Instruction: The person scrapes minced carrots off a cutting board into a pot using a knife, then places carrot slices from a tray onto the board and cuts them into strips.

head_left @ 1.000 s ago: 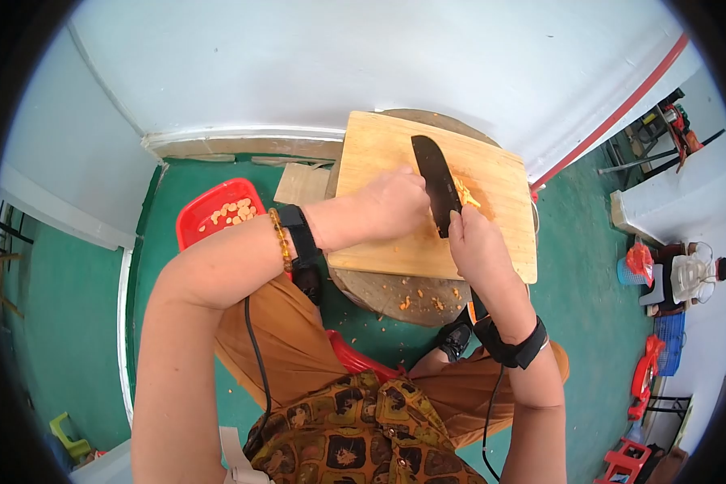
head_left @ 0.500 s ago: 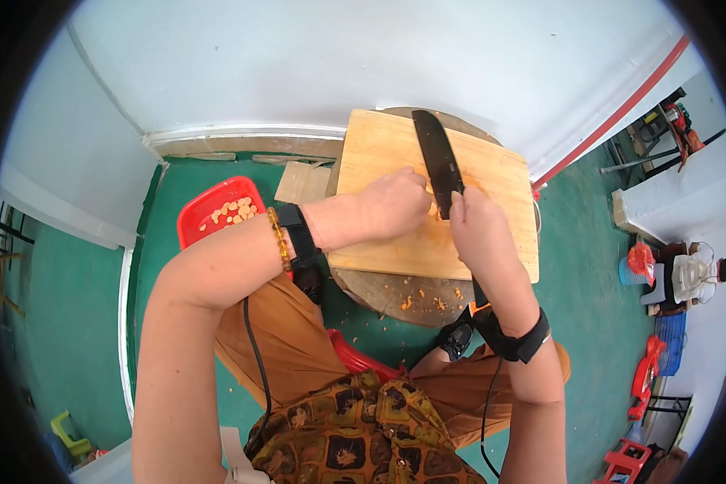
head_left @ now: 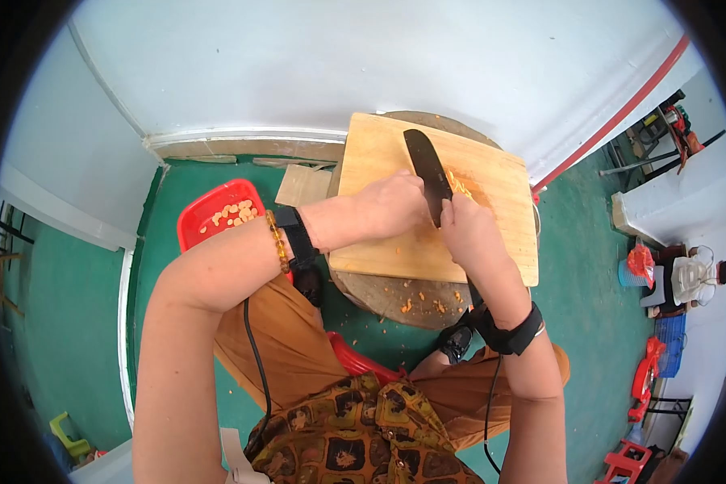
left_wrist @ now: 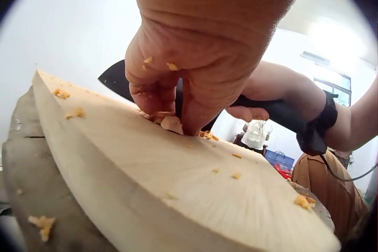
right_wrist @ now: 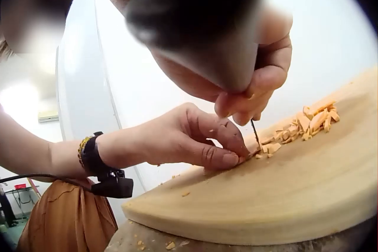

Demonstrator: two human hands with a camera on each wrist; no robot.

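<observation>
My right hand grips the handle of a black kitchen knife, its blade standing edge-down over the wooden cutting board. Beside the blade, my left hand bends its fingers and thumb down to the wood. In the left wrist view it pinches a few pale orange slices against the board, partly hidden by the fingers. Cut orange strips lie piled on the blade's other side in the right wrist view. Small orange crumbs stick to the back of my left hand.
Beneath the board is a round wooden block scattered with orange bits. A red basin holding several pale orange slices sits on the green floor at left. Cardboard lies near it. The white wall rises close behind the board.
The knife swung up and away half a second ago, then came down and left beside my left fingers. The orange strips show again behind the blade. My left hand has barely moved.
</observation>
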